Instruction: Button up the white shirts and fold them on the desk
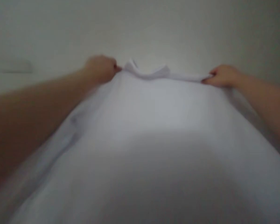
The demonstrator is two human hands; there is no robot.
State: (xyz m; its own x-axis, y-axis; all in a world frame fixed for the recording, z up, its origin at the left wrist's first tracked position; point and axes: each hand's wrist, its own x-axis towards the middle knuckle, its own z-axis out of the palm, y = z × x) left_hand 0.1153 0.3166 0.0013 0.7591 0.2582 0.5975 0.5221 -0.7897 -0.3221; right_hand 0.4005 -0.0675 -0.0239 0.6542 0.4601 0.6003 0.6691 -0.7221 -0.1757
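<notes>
A white collared shirt (163,109) hangs spread out in front of me and fills the lower middle of the view. Its collar (151,72) stands up a little along the top edge. My left hand (102,69) is closed, pinching the shirt's top edge at one shoulder, left of the collar. At the opposite shoulder, my right hand (220,75) grips the cloth between thumb and fingers. A sleeve (67,140) drapes down below my left forearm. The picture is blurred, so buttons and seams do not show clearly.
Behind the shirt is a plain pale wall (154,28), darker toward the right. A faint pale rectangular shape (16,66) shows on it at the left, too blurred to name.
</notes>
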